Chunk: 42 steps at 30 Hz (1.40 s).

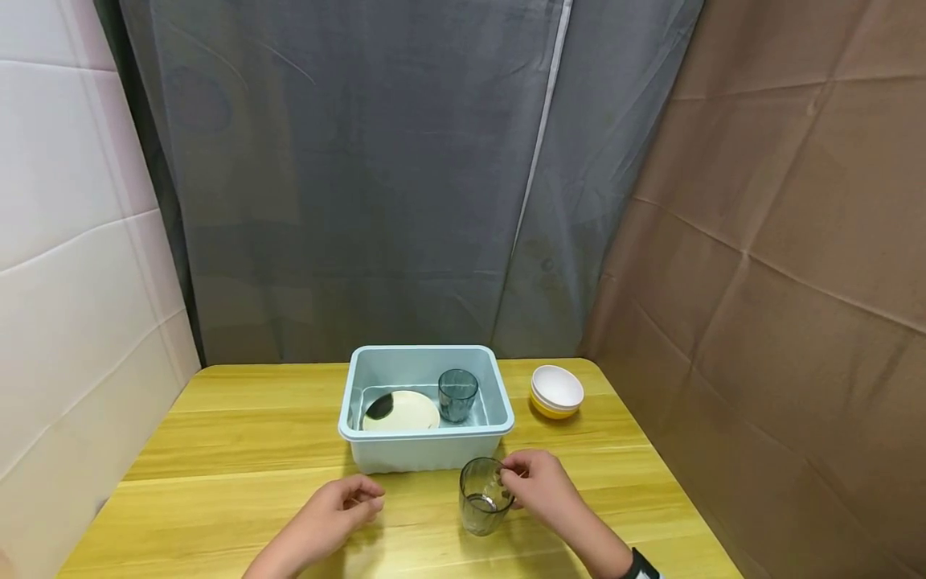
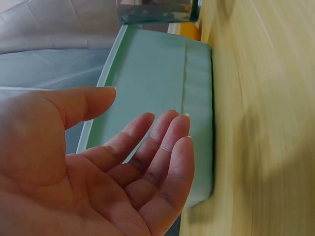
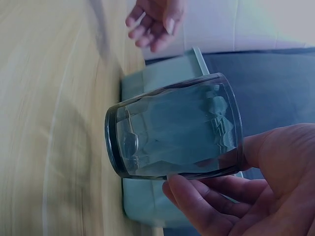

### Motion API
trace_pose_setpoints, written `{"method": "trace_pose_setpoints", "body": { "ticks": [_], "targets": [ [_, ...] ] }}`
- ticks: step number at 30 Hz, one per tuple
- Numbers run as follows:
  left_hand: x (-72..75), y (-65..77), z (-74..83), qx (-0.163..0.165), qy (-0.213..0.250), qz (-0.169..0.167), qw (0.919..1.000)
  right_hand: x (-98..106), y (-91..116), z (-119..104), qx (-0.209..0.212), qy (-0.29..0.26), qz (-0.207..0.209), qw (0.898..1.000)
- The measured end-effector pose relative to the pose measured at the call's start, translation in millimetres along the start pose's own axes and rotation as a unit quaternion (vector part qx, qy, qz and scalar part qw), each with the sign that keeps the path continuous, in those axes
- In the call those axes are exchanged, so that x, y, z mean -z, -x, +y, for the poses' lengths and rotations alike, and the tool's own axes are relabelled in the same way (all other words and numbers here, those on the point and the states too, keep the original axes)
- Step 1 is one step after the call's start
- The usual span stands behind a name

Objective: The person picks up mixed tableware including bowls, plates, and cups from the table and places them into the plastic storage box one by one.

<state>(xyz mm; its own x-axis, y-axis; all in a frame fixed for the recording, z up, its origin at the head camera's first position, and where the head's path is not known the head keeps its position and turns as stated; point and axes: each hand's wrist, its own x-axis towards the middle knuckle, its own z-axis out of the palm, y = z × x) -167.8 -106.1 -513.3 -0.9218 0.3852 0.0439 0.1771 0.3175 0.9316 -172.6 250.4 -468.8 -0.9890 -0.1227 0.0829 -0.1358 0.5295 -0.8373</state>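
My right hand (image 1: 541, 486) grips a smoky grey glass cup (image 1: 483, 505) by its right side near the rim, in front of a pale blue-green plastic basin (image 1: 427, 452). In the right wrist view the cup (image 3: 172, 130) fills the middle, with the thumb on one side and fingers on the other. Left of the cup, my left hand (image 1: 334, 515) hovers over the table with loosely bent fingers and nothing in them. Inside the basin lie a cream plate (image 1: 408, 412) with a dark patch and a second grey glass (image 1: 457, 396), standing upright.
A small stack of bowls (image 1: 557, 388), white inside with yellow below, sits right of the basin on the wooden table (image 1: 239, 434). Grey cloth (image 1: 376, 177) hangs behind, white cloth (image 1: 72, 241) at left, brown cloth (image 1: 788, 241) at right.
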Motion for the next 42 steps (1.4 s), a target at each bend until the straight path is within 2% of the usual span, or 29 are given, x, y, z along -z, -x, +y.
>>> {"method": "trace_pose_setpoints", "body": {
  "ticks": [9,16,19,25,34,42],
  "targets": [
    [-7.3,-3.8,9.1,-0.011,0.009,0.003,0.9999,-27.9,-5.1,-14.0,0.025,0.001,-0.041,0.999],
    [-20.4,-8.9,20.4,-0.017,0.048,0.041,0.9979,-49.9,-11.8,-17.7,0.039,-0.006,-0.055,0.998],
    [-26.1,-10.8,26.2,-0.004,0.056,0.062,0.9965,-56.8,-13.6,-19.2,0.043,0.001,-0.054,0.998],
    [-33.7,-10.7,35.3,0.006,0.032,0.089,0.9955,-65.7,-16.0,-26.5,0.052,0.011,-0.043,0.998],
    [-40.6,-12.0,34.8,0.025,0.042,0.101,0.9937,-75.4,-16.8,-30.3,0.063,0.012,-0.028,0.998],
    [-42.6,-13.6,33.9,0.024,0.039,0.125,0.9911,-79.6,-17.4,-30.2,0.067,-0.003,-0.023,0.998]
  ]
}}
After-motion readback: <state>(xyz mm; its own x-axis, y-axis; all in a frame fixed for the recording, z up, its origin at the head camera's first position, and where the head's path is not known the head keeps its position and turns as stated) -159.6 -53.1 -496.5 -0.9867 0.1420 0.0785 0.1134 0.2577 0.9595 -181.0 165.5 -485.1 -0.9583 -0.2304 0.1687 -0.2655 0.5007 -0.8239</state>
